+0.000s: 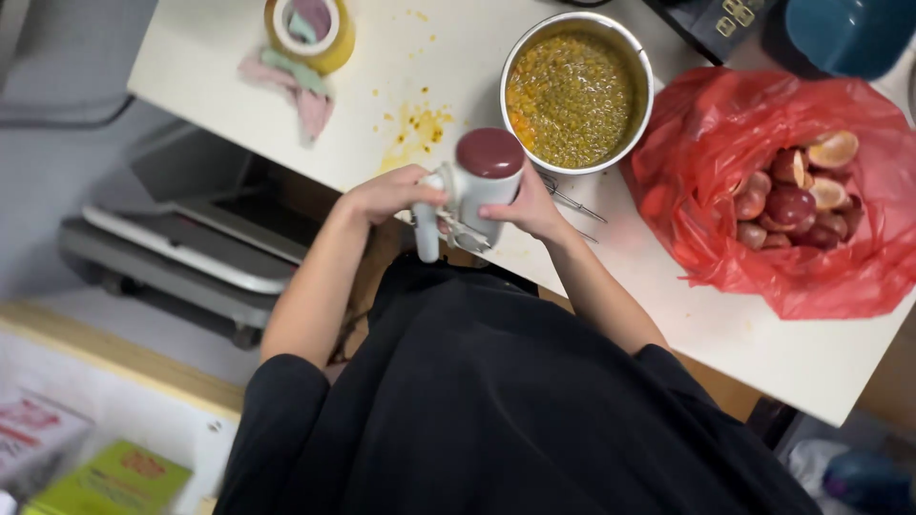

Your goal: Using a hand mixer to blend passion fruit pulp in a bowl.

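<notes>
Both my hands hold a white hand mixer [477, 186] with a dark red end, just over the near edge of the white table [744, 334]. My left hand [386, 194] grips its handle side and my right hand [530, 205] steadies the body. Thin metal beaters [571, 202] lie on the table just right of my right hand. Behind the mixer stands a steel bowl [576, 29] filled with yellow, seedy fruit pulp.
A red plastic bag [763, 257] with halved fruit shells lies at the right. Yellow splashes [415, 129] mark the table. A roll of tape [310, 33] and a pastel cloth [296, 86] sit at the far left. A blue container [844, 33] stands at the back right.
</notes>
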